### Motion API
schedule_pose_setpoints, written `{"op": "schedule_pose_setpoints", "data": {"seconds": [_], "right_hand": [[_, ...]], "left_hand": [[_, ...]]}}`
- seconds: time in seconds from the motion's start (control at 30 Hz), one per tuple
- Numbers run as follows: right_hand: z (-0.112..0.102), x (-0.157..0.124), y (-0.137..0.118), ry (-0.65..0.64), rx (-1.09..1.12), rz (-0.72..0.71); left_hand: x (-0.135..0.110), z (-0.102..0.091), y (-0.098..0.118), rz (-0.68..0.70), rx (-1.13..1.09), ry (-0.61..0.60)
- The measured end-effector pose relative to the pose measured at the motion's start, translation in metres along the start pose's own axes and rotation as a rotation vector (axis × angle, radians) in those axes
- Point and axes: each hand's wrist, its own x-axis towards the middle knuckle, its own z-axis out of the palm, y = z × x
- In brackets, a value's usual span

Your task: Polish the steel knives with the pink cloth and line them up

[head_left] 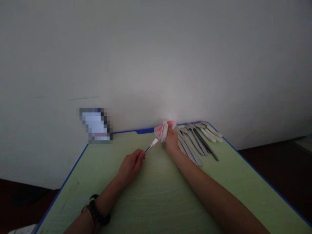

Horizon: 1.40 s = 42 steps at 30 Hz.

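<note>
My left hand (131, 165) is closed round the handle end of a metal piece of cutlery (151, 146) that slants up to the right. My right hand (171, 141) grips a pink and white cloth (163, 130) wrapped round the far end of that same piece, so its tip is hidden. Both hands hover over the far middle of a pale green table (156, 195). A dark bead bracelet (96, 211) sits on my left wrist.
Several metal spoons and knives (197, 139) lie side by side at the table's far right corner, just right of my right hand. A blurred-out object (96, 126) stands at the far left edge. A white wall rises behind; the table has a blue rim.
</note>
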Motion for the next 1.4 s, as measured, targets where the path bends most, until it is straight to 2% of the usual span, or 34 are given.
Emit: {"op": "schedule_pose_setpoints", "data": {"seconds": [0.03, 0.2, 0.3, 0.4, 0.47, 0.57, 0.63, 0.77, 0.87, 0.97, 1.0, 1.07, 1.13, 1.2, 1.3, 1.4], "right_hand": [[0.005, -0.007, 0.002, 0.018, -0.028, -0.004], [0.028, -0.048, 0.008, -0.14, -0.118, 0.019], [0.032, -0.057, 0.007, -0.212, -0.069, 0.051], [0.027, -0.047, 0.001, -0.259, -0.02, 0.061], [0.021, -0.034, -0.006, -0.232, 0.023, 0.042], [0.015, -0.013, -0.02, -0.143, 0.288, 0.043], [0.012, -0.004, -0.031, -0.092, 0.492, 0.138], [0.008, 0.001, -0.055, -0.133, 0.736, 0.283], [0.005, -0.001, -0.071, -0.192, 0.825, 0.275], [0.006, -0.005, -0.079, -0.217, 0.832, 0.236], [0.008, -0.008, -0.08, -0.206, 0.817, 0.23], [0.015, -0.017, -0.077, -0.16, 0.763, 0.225], [0.024, -0.031, -0.069, -0.156, 0.666, 0.239], [0.035, -0.047, -0.057, -0.202, 0.561, 0.271], [0.046, -0.066, -0.04, -0.258, 0.418, 0.318], [0.048, -0.069, -0.03, -0.228, 0.376, 0.294]], "left_hand": [[0.0, 0.0, 0.0, -0.007, -0.006, 0.002], [0.002, -0.002, 0.001, -0.013, -0.081, 0.035], [0.003, -0.003, 0.003, -0.012, -0.108, 0.05], [0.002, -0.004, 0.004, -0.017, -0.133, 0.059], [0.0, -0.004, 0.005, -0.024, -0.152, 0.054], [-0.001, -0.004, 0.005, -0.03, -0.185, 0.021], [0.0, -0.006, 0.003, -0.043, -0.259, -0.022], [0.003, -0.011, 0.001, -0.184, -0.66, -0.234], [0.003, -0.009, 0.002, -0.249, -0.755, -0.397], [-0.003, 0.0, 0.007, -0.27, -0.805, -0.474], [-0.005, 0.004, 0.009, -0.252, -0.784, -0.436], [-0.009, 0.01, 0.011, -0.173, -0.606, -0.286], [-0.011, 0.013, 0.013, -0.074, -0.266, -0.126], [-0.011, 0.011, 0.013, -0.011, 0.041, -0.037], [-0.009, 0.004, 0.012, -0.004, 0.247, -0.02], [-0.006, -0.001, 0.013, -0.022, 0.487, -0.099]]}}
